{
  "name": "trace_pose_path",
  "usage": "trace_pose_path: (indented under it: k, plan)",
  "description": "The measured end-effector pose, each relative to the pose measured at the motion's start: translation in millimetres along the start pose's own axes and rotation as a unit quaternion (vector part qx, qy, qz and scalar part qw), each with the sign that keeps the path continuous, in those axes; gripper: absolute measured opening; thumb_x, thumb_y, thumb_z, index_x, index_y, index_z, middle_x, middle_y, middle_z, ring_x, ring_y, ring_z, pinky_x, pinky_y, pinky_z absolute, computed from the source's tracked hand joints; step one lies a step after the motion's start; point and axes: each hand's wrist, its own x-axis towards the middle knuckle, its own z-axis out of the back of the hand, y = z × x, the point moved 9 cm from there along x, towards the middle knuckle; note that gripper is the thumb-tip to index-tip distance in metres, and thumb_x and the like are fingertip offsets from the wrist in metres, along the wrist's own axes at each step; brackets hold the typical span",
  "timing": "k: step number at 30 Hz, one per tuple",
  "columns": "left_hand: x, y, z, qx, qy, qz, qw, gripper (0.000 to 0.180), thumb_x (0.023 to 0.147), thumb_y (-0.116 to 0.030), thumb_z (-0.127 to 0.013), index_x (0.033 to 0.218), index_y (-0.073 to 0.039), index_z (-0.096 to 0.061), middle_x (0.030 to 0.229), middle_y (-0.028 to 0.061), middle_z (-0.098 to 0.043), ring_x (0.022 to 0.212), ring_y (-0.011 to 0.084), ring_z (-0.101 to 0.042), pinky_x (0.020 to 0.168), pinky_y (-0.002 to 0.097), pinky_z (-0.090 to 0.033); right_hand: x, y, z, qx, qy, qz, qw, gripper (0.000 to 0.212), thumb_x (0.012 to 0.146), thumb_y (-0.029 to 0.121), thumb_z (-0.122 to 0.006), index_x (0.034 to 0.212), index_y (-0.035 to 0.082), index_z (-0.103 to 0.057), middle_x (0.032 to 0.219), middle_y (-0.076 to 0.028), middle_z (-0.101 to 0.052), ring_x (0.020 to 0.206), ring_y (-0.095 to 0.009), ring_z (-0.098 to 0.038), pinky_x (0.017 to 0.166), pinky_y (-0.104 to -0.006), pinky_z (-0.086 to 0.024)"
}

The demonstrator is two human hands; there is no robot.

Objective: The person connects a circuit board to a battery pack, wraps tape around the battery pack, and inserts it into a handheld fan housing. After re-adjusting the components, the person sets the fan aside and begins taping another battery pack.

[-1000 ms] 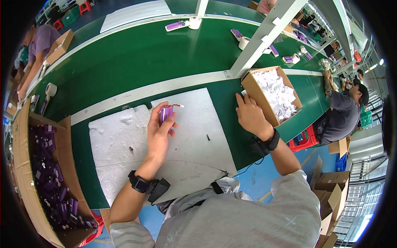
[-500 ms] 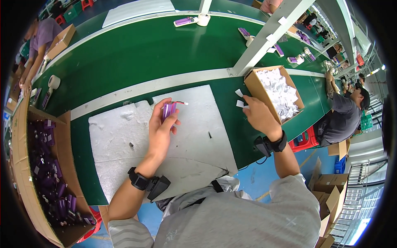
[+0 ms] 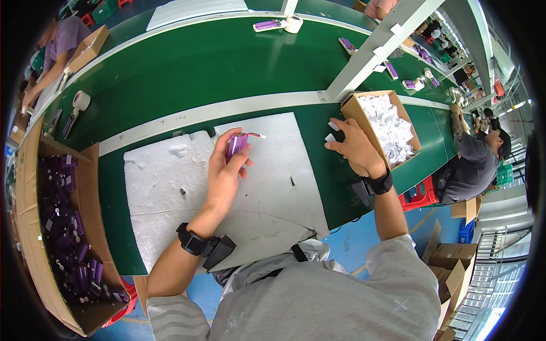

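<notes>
My left hand is closed around a small purple battery pack, above the white foam sheet. A thin lead with a white connector sticks out of the pack's top to the right. My right hand is over the green table, just left of a cardboard box of white paper slips. Its thumb and index finger are spread. Small white slips lie on the table at those fingertips; one more may be hidden under the hand.
A deep cardboard box of purple battery packs stands at my left. The foam sheet lies before me. A white post rises beyond the slip box. Tape rolls sit farther off. Co-workers sit at right and far left.
My right thumb and index finger have spread and moved left over the slips, covering one. The left hand keeps the battery pack. The whole view has shifted slightly.
</notes>
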Motion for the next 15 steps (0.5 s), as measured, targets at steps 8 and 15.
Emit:
trace_pose_path:
  k: [8, 15]
  plan:
    - [0.3, 1.1, 0.0, 0.003, 0.0, -0.001, 1.0, 0.04, 0.089, -0.012, -0.059, 0.127, -0.009, -0.05, 0.096, 0.0016, -0.056, 0.074, 0.0091, -0.055, 0.056, 0.0223, -0.041, -9.5, -8.8, -10.3, 0.159, 0.091, -0.065, 0.981, 0.041, 0.075, 0.006, -0.075, 0.114, 0.001, -0.064, 0.1, -0.013, -0.055, 0.072, -0.017, -0.061, 0.058, -0.0273, -0.051]
    - [0.4, 1.0, 0.2, 0.002, -0.003, -0.001, 1.0, 0.039, 0.089, -0.013, -0.06, 0.127, -0.009, -0.05, 0.096, 0.0011, -0.056, 0.073, 0.0088, -0.054, 0.055, 0.0221, -0.041, -14.9, -2.9, -5.7, 0.139, 0.087, 0.0, 0.987, 0.042, 0.071, 0.002, -0.076, 0.112, 0.002, -0.065, 0.097, -0.013, -0.057, 0.072, -0.021, -0.059, 0.065, -0.0313, -0.051]
